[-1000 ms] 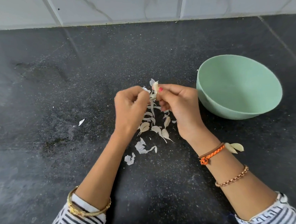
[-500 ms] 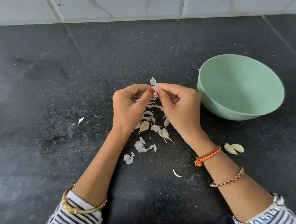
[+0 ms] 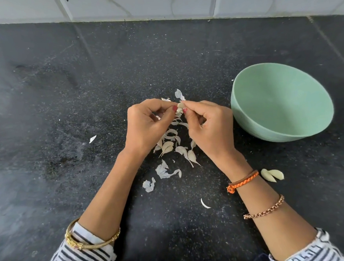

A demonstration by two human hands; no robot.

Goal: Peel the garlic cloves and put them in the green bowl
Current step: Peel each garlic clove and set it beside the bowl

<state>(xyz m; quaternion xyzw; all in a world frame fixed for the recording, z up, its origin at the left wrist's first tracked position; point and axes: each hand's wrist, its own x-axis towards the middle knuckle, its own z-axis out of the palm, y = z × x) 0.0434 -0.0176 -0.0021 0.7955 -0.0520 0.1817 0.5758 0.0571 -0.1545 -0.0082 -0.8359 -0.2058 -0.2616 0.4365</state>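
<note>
A: What did the two hands do at that moment?

B: Both met over the middle of the black counter (image 3: 83,95). The left hand (image 3: 146,126) and the right hand (image 3: 209,127) held one garlic clove (image 3: 180,107) between them. On each hand the thumb and the first finger were pressed together on the clove, tip against tip, and the other fingers were curled toward the palm.

A: Was the clove already peeled?

B: I could not tell for sure. It was small and half hidden by the fingertips. A thin white piece of skin (image 3: 179,94) showed just behind it.

A: And where was the green bowl (image 3: 283,102)?

B: It stood on the counter, just beside the right hand, on its outer side. I could see nothing inside it.

A: Were there other cloves?

B: Yes. Under and between the hands lay a heap of unpeeled cloves and loose skins (image 3: 175,142). Two peeled cloves (image 3: 272,175) lay touching each other near the right wrist, in front of the bowl and apart from it. Some torn skins (image 3: 163,171) lay nearer to the person, and one small scrap (image 3: 92,138) lay well apart on the left.

A: What was behind?

B: A wall of pale tiles (image 3: 158,3).
</note>
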